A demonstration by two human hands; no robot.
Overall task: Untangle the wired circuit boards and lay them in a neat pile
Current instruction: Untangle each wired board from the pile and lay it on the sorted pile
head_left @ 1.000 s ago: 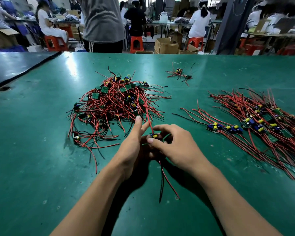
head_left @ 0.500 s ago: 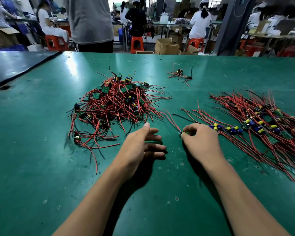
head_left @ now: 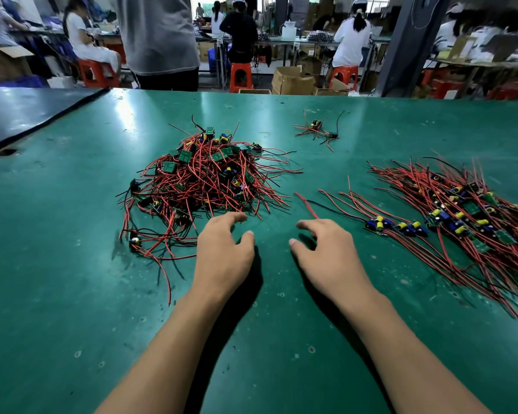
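Fingers (head_left: 237, 218) of left hand (head_left: 222, 258) and right hand (head_left: 332, 252) loosely spread, tangled boards (head_left: 204, 177) just beyond left.

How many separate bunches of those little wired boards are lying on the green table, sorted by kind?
tangled heap: 1
laid-out pile: 1
small stray bunch: 1
Total: 3 bunches
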